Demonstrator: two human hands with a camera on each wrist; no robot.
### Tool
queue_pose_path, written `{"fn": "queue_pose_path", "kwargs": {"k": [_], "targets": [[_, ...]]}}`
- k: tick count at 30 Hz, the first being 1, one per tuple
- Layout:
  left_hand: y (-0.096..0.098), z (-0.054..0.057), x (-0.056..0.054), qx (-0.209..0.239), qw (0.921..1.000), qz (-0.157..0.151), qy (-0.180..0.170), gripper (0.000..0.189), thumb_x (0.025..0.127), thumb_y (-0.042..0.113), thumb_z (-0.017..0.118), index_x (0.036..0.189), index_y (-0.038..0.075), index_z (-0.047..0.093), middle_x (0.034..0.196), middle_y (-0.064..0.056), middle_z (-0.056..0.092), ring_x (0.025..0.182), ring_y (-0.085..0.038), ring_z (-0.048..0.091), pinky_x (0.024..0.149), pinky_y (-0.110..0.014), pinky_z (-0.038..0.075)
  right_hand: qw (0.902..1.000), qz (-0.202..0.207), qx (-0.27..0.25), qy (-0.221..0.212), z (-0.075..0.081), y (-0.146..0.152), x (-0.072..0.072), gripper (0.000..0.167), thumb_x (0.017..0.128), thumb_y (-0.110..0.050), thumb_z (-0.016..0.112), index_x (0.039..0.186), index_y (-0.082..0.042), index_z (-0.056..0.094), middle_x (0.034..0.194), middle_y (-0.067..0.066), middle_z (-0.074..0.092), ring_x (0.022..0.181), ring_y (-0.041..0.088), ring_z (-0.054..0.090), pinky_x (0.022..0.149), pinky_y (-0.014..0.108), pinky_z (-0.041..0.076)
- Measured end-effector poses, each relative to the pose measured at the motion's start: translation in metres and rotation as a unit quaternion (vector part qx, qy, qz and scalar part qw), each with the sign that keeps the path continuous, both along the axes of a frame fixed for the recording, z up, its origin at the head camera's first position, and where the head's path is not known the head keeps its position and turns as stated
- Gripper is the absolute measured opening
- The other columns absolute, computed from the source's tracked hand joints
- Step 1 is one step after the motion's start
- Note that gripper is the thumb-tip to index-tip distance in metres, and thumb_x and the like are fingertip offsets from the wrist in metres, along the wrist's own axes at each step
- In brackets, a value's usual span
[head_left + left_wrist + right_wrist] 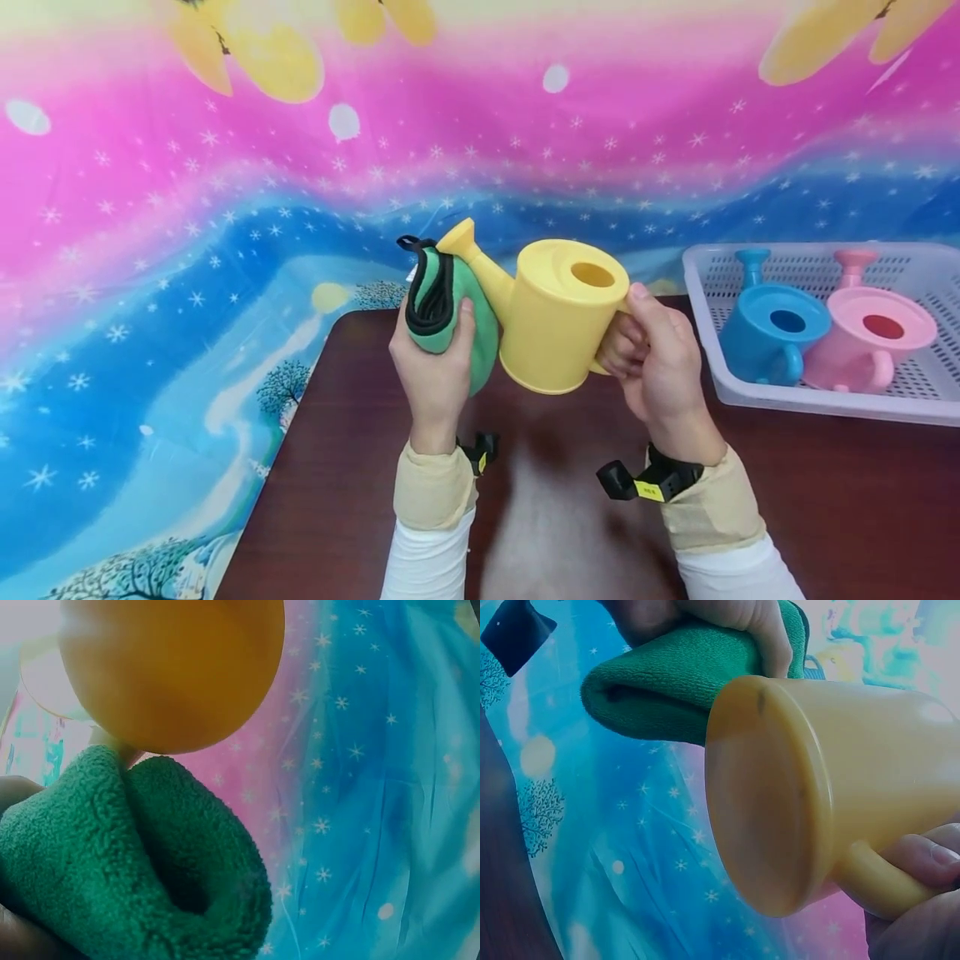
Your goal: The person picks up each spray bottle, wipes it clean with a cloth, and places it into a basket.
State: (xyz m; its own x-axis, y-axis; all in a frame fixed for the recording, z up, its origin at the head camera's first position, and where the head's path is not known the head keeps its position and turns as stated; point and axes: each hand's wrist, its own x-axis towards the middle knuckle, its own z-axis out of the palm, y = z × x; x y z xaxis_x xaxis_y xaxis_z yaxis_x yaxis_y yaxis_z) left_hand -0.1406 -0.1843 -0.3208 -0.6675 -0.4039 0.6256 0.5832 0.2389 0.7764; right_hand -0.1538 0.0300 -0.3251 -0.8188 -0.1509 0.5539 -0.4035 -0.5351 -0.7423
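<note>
In the head view my left hand (432,367) grips a folded green cloth (483,342) with black edging and a small black loop at its top. My right hand (660,358) holds a yellow watering can (558,325) by its handle, raised above the table. The can's spout points left, and its flared tip is close against the cloth; whether they touch I cannot tell. The left wrist view shows the fluffy fold of the cloth (135,862) below the can's rounded base (180,675). A dark mark shows on the base's rim in the right wrist view.
On the right, a white perforated plastic basket (701,333) holds a blue watering can (765,333) and a pink watering can (862,342). Beneath my hands lies a dark brown table (322,500). A colourful printed curtain (225,183) hangs behind it and along the left side.
</note>
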Motion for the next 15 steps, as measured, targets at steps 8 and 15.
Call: {"fn": "queue_pose_path", "kwargs": {"k": [8,15], "targets": [[0.0009,-0.0017,-0.0020,-0.033,0.9995,-0.005,0.002,0.044,0.092,0.011,0.078,0.135,0.004,0.067,0.128,-0.011,0.075,0.118,-0.020,0.070,0.106,-0.041,0.056,0.9999,0.009,-0.013,-0.003,0.0021,0.0055,0.0002,0.051,0.113,-0.025,0.041,0.066,-0.010,0.034,0.055,0.003,0.026,0.043,0.019,0.024,0.040,0.039,0.012],[0.0020,-0.0042,-0.0039,-0.078,0.9967,-0.022,-0.002,0.043,0.091,0.007,0.079,0.132,0.003,0.068,0.124,-0.013,0.076,0.114,-0.022,0.072,0.103,-0.040,0.058,0.9998,0.003,-0.020,0.002,0.0035,0.0109,0.0002,0.051,0.113,-0.024,0.042,0.065,-0.009,0.032,0.056,0.003,0.025,0.043,0.019,0.023,0.040,0.038,0.010]]}}
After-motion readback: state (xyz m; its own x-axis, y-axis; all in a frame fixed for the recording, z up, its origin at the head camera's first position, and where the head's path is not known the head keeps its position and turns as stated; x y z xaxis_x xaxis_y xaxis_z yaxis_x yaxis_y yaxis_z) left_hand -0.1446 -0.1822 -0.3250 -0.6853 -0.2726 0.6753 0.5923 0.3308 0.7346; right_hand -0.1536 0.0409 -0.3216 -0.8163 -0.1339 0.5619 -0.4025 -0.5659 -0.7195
